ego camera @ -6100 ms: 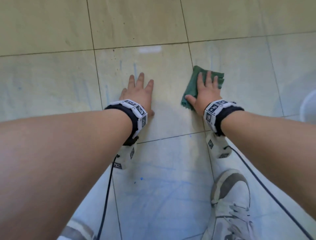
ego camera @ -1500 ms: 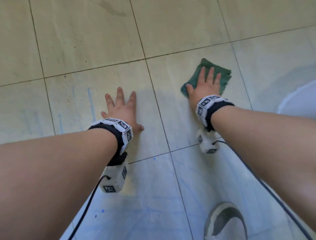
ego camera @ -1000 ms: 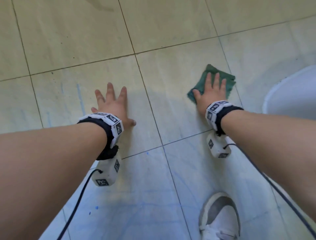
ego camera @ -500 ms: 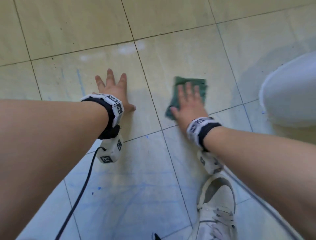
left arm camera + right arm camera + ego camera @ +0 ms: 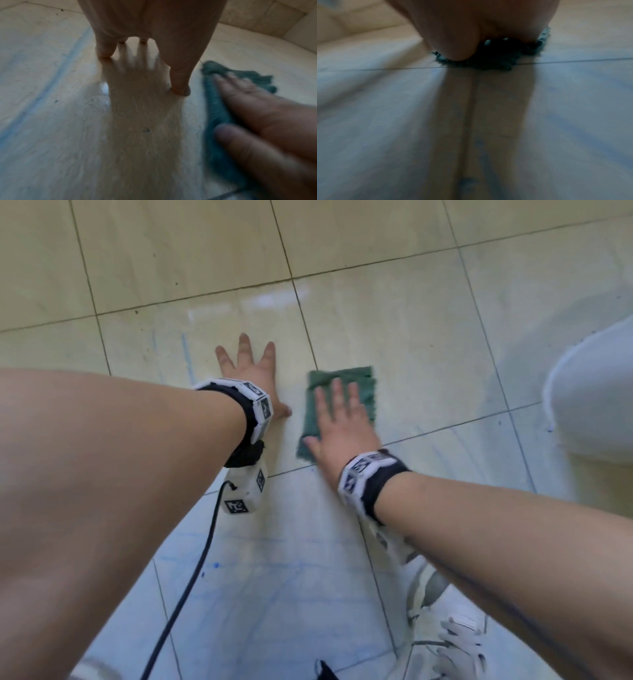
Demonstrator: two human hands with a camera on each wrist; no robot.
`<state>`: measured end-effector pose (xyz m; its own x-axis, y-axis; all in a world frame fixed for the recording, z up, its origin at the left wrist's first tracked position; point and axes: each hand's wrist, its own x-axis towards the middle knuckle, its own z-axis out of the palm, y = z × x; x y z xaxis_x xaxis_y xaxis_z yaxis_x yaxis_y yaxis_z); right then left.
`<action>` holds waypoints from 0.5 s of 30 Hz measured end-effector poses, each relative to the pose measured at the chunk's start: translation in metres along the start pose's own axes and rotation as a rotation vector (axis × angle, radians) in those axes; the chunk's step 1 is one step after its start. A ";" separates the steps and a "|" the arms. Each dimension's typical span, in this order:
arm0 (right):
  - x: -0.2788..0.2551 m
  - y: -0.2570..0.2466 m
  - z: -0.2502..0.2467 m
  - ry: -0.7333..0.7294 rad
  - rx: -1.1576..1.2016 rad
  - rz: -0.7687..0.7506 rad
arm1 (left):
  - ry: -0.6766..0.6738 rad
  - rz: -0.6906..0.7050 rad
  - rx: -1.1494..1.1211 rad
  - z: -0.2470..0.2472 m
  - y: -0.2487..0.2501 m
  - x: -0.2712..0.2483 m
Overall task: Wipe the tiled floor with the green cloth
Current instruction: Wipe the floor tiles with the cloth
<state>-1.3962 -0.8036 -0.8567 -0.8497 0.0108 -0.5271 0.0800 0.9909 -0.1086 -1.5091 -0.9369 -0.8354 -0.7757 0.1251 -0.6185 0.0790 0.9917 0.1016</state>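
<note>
The green cloth (image 5: pixel 366 386) lies flat on the pale tiled floor (image 5: pixel 411 337), just right of a grout line. My right hand (image 5: pixel 337 419) presses on it with straight fingers, covering most of it; the far edge and left side show. In the left wrist view the green cloth (image 5: pixel 214 102) and right hand (image 5: pixel 257 108) appear blurred at the right. My left hand (image 5: pixel 248 371) rests flat on the tile, fingers spread, a short way left of the cloth. In the right wrist view the green cloth (image 5: pixel 496 60) peeks from under the palm.
Faint blue streaks (image 5: pixel 186 354) mark the tile left of my left hand, and more blue marks (image 5: pixel 257 559) lie on the near tile. A white shoe (image 5: pixel 445 635) stands at the lower right. A white knee (image 5: pixel 596 392) fills the right edge. A black cable (image 5: pixel 191 577) trails from the left wrist.
My right hand has slid the cloth left and nearer, from far right of the grout line to close beside my left hand. The left hand has stayed planted flat.
</note>
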 end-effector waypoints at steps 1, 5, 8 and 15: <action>-0.002 -0.014 0.003 -0.030 0.000 -0.054 | 0.010 0.003 0.000 0.001 0.000 0.000; -0.003 0.011 0.002 -0.035 -0.065 -0.082 | -0.010 0.005 0.003 -0.001 0.000 -0.002; 0.004 0.087 -0.008 0.030 -0.059 0.201 | -0.023 0.003 -0.015 -0.003 0.001 -0.002; 0.007 0.109 -0.015 0.079 0.131 0.540 | -0.028 -0.003 -0.003 -0.002 0.002 -0.001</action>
<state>-1.4007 -0.6936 -0.8598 -0.7063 0.5269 -0.4727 0.5742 0.8170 0.0528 -1.5100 -0.9349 -0.8329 -0.7581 0.1231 -0.6404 0.0749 0.9920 0.1020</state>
